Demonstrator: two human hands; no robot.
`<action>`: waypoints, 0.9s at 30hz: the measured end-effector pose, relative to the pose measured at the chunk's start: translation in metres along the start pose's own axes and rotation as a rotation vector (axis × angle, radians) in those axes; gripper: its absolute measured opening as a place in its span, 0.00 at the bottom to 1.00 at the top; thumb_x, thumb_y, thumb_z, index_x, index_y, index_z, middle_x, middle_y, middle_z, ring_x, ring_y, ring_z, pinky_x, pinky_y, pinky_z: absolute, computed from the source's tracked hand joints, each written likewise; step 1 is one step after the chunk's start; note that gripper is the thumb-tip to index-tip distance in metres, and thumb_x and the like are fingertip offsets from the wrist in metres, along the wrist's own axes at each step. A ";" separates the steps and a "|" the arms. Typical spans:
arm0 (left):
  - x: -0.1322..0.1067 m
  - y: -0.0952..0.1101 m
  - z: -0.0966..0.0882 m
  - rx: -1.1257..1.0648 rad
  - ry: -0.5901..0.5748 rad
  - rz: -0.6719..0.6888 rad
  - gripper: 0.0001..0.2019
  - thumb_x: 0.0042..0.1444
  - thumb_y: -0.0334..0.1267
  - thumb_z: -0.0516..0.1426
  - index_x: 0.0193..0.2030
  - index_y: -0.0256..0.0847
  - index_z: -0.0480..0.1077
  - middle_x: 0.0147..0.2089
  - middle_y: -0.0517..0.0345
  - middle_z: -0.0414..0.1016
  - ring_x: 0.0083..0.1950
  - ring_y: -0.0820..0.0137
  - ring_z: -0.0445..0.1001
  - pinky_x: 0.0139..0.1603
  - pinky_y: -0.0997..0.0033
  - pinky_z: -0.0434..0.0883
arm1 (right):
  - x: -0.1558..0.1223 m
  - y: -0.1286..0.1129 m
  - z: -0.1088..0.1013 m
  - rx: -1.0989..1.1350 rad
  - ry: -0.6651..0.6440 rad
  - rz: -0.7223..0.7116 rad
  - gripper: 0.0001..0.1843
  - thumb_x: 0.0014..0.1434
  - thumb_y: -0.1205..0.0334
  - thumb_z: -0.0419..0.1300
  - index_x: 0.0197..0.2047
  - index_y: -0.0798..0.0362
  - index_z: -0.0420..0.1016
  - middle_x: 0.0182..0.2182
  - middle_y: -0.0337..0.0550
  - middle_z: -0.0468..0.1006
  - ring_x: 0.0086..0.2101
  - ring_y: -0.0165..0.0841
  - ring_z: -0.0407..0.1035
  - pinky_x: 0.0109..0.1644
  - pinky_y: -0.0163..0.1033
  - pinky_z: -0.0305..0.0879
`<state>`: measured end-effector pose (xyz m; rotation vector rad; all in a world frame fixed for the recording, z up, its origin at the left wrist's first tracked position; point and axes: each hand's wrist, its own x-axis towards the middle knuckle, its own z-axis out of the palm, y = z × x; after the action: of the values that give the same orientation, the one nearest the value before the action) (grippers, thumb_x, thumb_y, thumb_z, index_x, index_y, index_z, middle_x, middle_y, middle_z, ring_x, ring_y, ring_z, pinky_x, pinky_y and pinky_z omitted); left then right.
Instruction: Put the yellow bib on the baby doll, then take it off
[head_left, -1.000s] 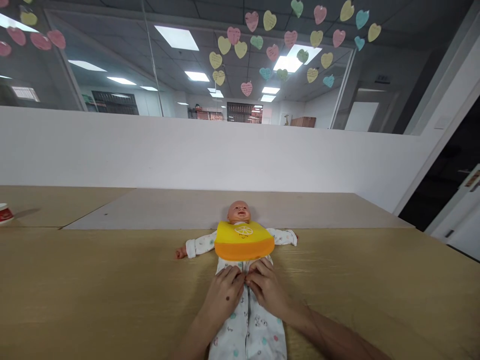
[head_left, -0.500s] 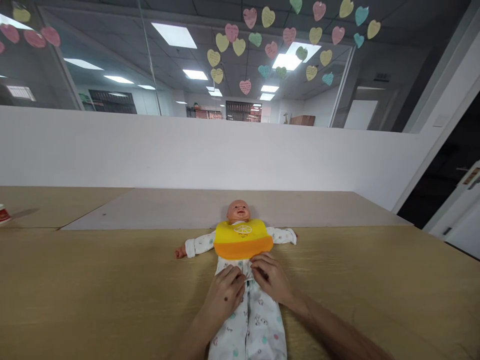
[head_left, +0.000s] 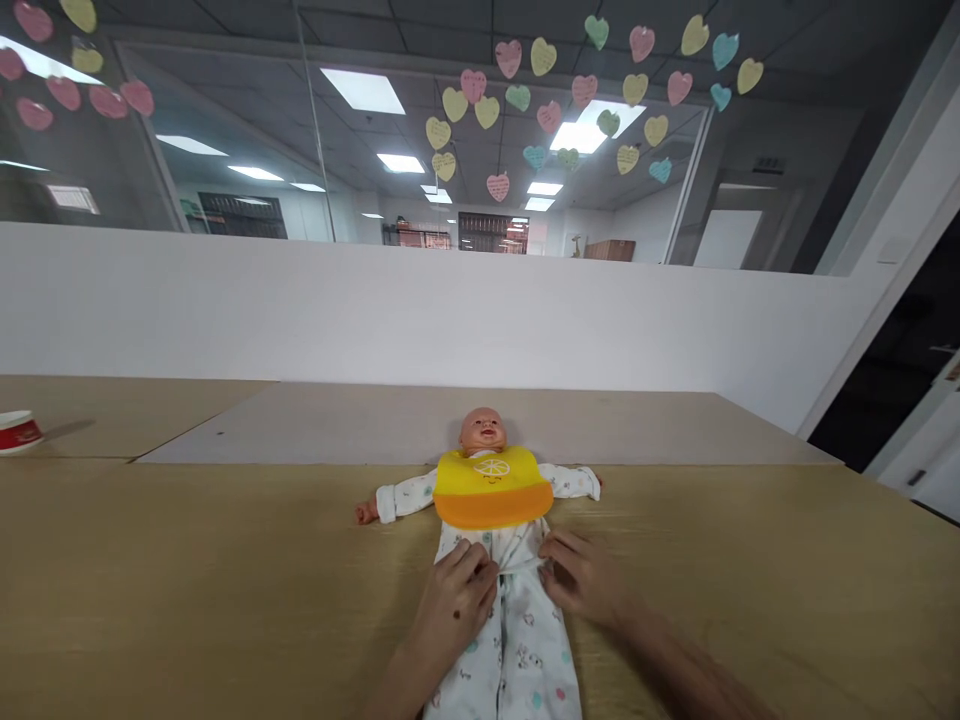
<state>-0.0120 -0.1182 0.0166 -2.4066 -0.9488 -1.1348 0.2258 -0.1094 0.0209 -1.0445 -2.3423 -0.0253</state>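
Note:
A baby doll lies on its back on the wooden table, head away from me, arms spread. It wears a white printed romper and a yellow and orange bib over its chest. My left hand rests on the romper just below the bib, fingers curled and pinching the cloth at the doll's waist. My right hand is at the romper's right edge near the doll's hip, fingers bent against the fabric; it is slightly blurred.
A red and white bowl sits at the table's far left. A low white wall runs behind the table, with glass panes above it carrying coloured paper hearts. A dark doorway opens at the right.
My right hand has slid from the middle of the doll's waist outward to the romper's right side. My left hand has stayed on the waist. The camera has tilted slightly.

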 end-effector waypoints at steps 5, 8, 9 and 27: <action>0.001 0.001 -0.002 0.011 -0.007 -0.002 0.09 0.57 0.24 0.52 0.31 0.40 0.68 0.29 0.58 0.66 0.32 0.70 0.65 0.33 0.71 0.68 | -0.011 0.008 -0.006 0.159 -0.152 0.325 0.06 0.60 0.60 0.54 0.39 0.51 0.69 0.35 0.42 0.77 0.35 0.34 0.71 0.39 0.38 0.64; 0.001 0.000 -0.002 -0.008 -0.001 0.003 0.09 0.57 0.24 0.52 0.33 0.40 0.69 0.29 0.58 0.67 0.32 0.71 0.65 0.33 0.72 0.68 | -0.009 0.003 -0.003 0.183 -0.237 0.462 0.09 0.60 0.60 0.53 0.43 0.52 0.67 0.35 0.42 0.78 0.34 0.34 0.72 0.37 0.37 0.62; 0.000 0.000 -0.001 -0.012 -0.002 0.000 0.09 0.57 0.23 0.52 0.33 0.40 0.69 0.29 0.58 0.67 0.32 0.71 0.65 0.33 0.72 0.68 | -0.006 0.001 -0.003 0.141 -0.266 0.490 0.11 0.60 0.60 0.52 0.45 0.53 0.67 0.37 0.44 0.78 0.35 0.35 0.72 0.37 0.37 0.61; 0.000 0.000 0.003 -0.011 0.022 -0.005 0.08 0.57 0.24 0.52 0.35 0.40 0.70 0.31 0.58 0.70 0.33 0.70 0.69 0.37 0.70 0.71 | 0.002 -0.017 -0.010 -0.212 -0.477 0.444 0.17 0.63 0.60 0.47 0.42 0.53 0.76 0.39 0.53 0.80 0.38 0.41 0.75 0.34 0.39 0.53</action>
<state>-0.0107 -0.1169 0.0147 -2.3967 -0.9448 -1.1693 0.2179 -0.1227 0.0336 -1.8254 -2.4905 0.1642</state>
